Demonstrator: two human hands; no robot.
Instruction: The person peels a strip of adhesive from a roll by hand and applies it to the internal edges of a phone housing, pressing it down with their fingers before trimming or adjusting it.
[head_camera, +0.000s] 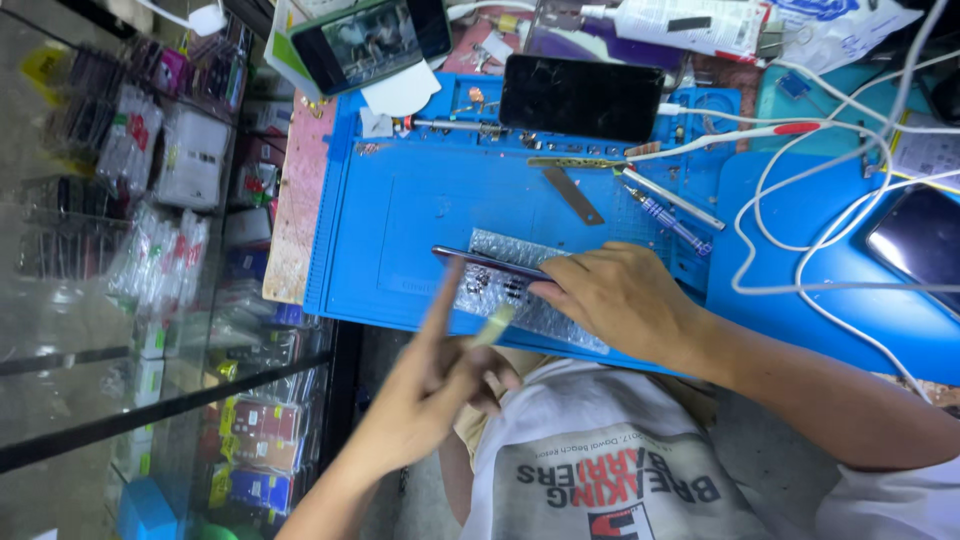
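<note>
1. Head view looks down on a blue mat (420, 210); the right hand (620, 295) pinches a phone (490, 264) by its right end, fingers closed on it; the phone stands on its long edge, so only the thin dark side shows.
2. Its long axis runs nearly left to right across the mat, the left end slightly farther from the person; the free end points left; it sits over a sheet of bubble wrap (535, 315) near the mat's front edge.
3. Left hand (440, 385) is raised in front of the chest, blurred; its forefinger points up toward the phone's left end; a small pale tool (493, 326) is pinched between thumb and fingers, tip toward the wrap.
4. Beyond, well apart from the held phone: a second phone (582, 97) lies flat with a dark screen; metal tweezers (575, 193), a thin screwdriver (665, 222) and a red-tipped probe (735, 138) lie near it.
5. White cables (800, 225) loop on the right; a third phone (372, 42) with a lit screen leans at the far left.
</note>
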